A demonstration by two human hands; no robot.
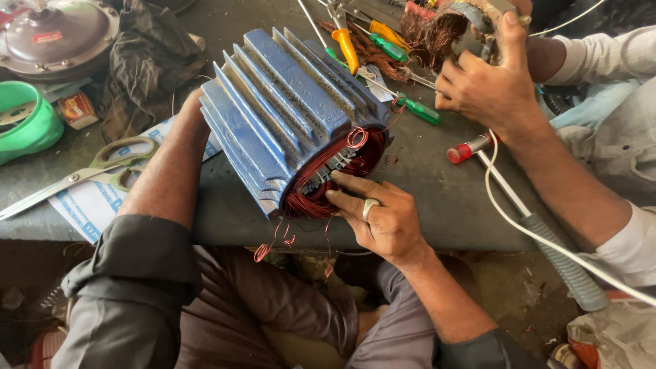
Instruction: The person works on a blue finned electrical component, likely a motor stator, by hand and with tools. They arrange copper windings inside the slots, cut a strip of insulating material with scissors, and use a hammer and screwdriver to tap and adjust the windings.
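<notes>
Right hand (383, 215) fingers pinch copper windings (328, 181) in the motor housing (287, 113); left hand hidden behind it, grip unclear; thin wire may snap or nick if tugged against the core's edge.

I see a big blue motor shell (283, 109) with long raised ribs, like stripes, and grey dust between them. Inside it the wire coils (328, 179) are shiny red-brown, like copper. My right hand (383, 215) wears a silver ring (370, 207). My sleeves (133, 287) are dark grey. The scissors (102, 167) have pale green handles and silver blades. They lie on white paper (92, 205) with blue marks. A bowl (26, 123) is bright green. One screwdriver (346, 46) is orange, another (418, 110) is green. The bench top (444, 198) is dark grey. Another person's sleeve (605, 55) is white. A cord (526, 229) is white too.
</notes>
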